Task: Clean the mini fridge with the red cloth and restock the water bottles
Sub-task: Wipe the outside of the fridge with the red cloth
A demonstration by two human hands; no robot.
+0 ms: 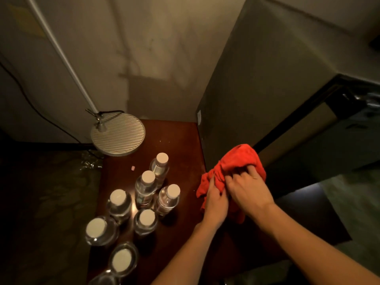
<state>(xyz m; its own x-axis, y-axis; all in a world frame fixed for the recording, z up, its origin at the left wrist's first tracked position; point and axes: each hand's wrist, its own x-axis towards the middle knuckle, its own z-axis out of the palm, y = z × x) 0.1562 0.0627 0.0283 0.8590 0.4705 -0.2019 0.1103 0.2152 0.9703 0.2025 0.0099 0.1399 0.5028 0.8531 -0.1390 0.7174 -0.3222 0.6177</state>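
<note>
Both hands are clamped on the red cloth (232, 161) right of centre frame: the left hand (216, 200) grips its lower bunch, the right hand (246, 188) its upper folds. This looks like bunching the cloth before wiping; next it must reach the mini fridge (320, 138) at right. Eight water bottles (145, 190) stand on the table (178, 140), lower left; one lamp base (118, 133) sits above them.

Dark red-brown wooden table (176, 140) below me. Round ribbed silver lamp base (118, 134) sits on its far left corner, overhanging left edge. White pole (61, 54) rises from base, leaning up and left across my view. Black cable (26, 97) trails down pale wall (154, 48) at left. Small pink scrap (133, 168) lies on table just near side of base. Crumpled clear wrapper (90, 161) beside table's left edge, over patterned carpet (47, 202).
</note>
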